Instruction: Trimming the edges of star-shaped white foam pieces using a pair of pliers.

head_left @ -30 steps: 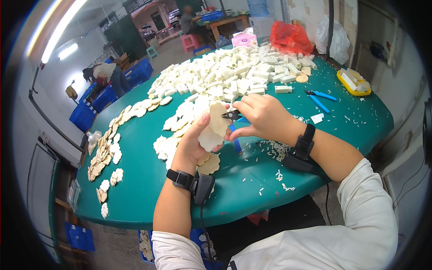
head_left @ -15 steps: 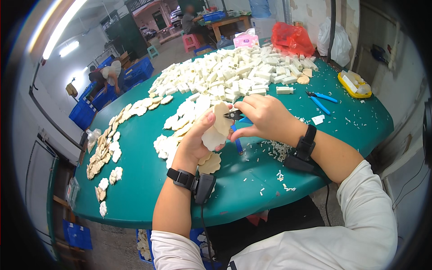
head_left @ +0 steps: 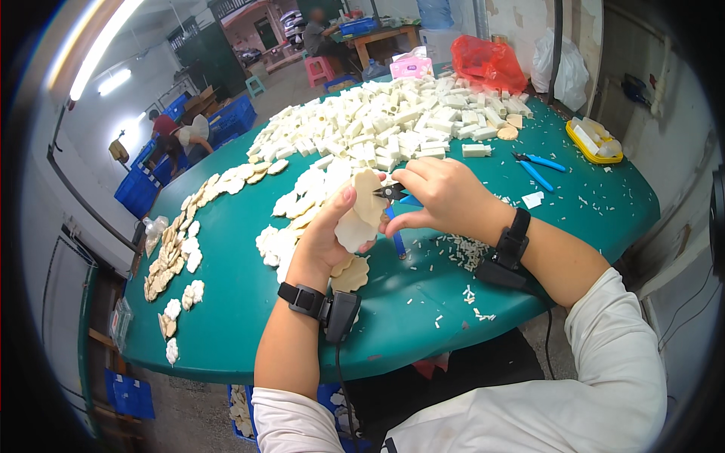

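My left hand (head_left: 330, 230) is closed around cream and white scalloped plastic pieces (head_left: 368, 198), held up over the table with the thumb on their face. From the right, my right hand (head_left: 445, 192) grips blue-handled nippers (head_left: 410, 200). Their dark jaws touch or nearly touch the edge of the held pieces. Beneath and left of my left hand lie more flower-shaped pieces (head_left: 350, 275), stacked and overlapping. Short white clipped bits (head_left: 462, 253) are scattered on the green table below my right hand.
White rectangular plastic parts (head_left: 362, 121) are heaped across the back of the green table (head_left: 226, 302). Scalloped pieces (head_left: 174, 257) curve along the left. Another pair of nippers (head_left: 538, 170) and a yellow tray (head_left: 594, 143) lie right. A red bag (head_left: 491, 64) and tissue pack (head_left: 411, 66) stand behind.
My hands and the held pieces have barely shifted, the nippers still at the edge. In the left background, people by the blue crates have changed posture.
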Demonstrator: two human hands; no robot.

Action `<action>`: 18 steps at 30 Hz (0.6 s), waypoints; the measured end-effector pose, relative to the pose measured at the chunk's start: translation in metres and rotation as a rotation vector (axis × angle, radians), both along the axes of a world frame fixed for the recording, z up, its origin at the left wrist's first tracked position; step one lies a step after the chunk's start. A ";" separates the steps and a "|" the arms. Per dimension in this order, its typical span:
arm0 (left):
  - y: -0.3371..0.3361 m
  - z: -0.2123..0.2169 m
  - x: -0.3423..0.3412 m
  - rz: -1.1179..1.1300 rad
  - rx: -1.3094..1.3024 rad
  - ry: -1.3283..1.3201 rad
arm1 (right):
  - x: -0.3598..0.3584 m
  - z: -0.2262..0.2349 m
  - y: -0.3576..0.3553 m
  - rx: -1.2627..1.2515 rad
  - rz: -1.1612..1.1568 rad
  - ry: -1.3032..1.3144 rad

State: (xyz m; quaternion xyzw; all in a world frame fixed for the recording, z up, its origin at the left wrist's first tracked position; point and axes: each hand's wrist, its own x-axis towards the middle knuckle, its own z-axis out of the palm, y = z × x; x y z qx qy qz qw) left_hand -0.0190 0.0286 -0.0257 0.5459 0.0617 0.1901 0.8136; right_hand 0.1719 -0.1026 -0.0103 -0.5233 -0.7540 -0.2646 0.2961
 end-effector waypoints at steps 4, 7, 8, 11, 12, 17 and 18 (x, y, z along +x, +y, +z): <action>0.001 0.000 0.000 -0.007 0.016 0.011 | -0.001 0.000 0.000 -0.017 -0.006 0.015; 0.001 0.000 0.000 -0.005 0.018 0.018 | -0.001 0.001 -0.001 -0.004 -0.018 -0.013; 0.001 0.000 0.000 -0.005 0.012 0.013 | -0.001 0.001 0.000 -0.005 -0.016 -0.012; 0.000 -0.001 0.000 -0.004 0.003 0.012 | -0.001 0.000 0.000 0.017 -0.008 -0.015; 0.000 -0.001 0.001 0.000 0.002 0.016 | 0.000 0.001 -0.001 0.008 -0.013 -0.018; 0.001 -0.002 0.000 -0.009 0.012 0.020 | 0.000 0.001 -0.001 -0.034 -0.006 -0.011; 0.001 -0.002 0.000 -0.008 0.014 0.026 | 0.000 0.001 -0.001 -0.035 0.002 -0.009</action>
